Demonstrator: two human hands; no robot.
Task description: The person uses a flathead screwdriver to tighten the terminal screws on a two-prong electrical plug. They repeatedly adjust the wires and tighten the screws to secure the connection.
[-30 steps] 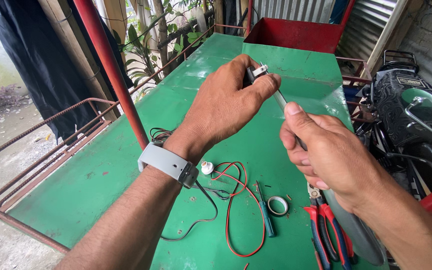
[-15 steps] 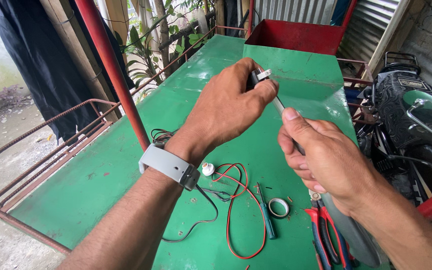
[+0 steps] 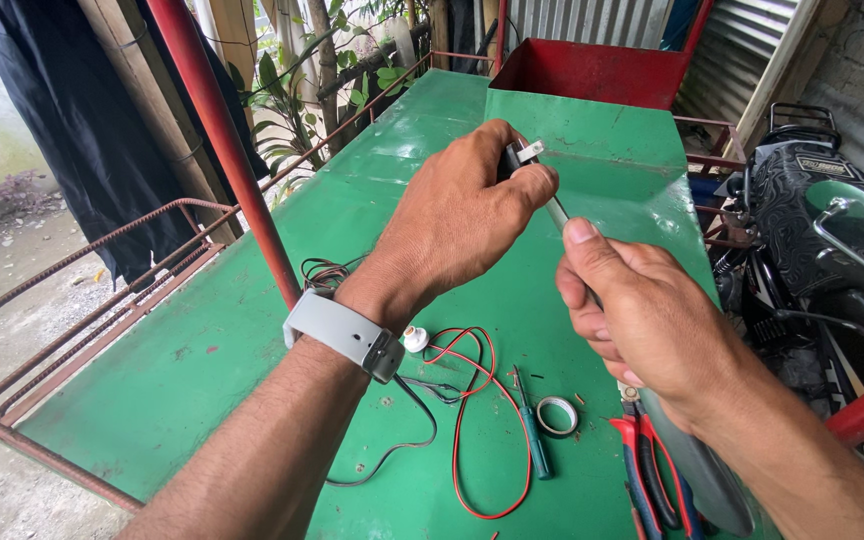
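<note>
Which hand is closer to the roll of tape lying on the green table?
The right hand. It is just above and to the right of the roll of tape. The left hand is higher and farther away, up-left.

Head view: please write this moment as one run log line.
left hand: holds small plug | right hand: grips screwdriver at plug | green table: red wire, tape roll

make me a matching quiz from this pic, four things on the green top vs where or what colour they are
Things:
1. tape roll
2. screwdriver
3. pliers
4. wire loop

Descriptions:
A. red, curling across the green top
B. green handle, lying left of the small ring
C. red handles, below the right hand
D. small pale ring beside the screwdriver

Pairs: 1-D, 2-B, 3-C, 4-A
</note>
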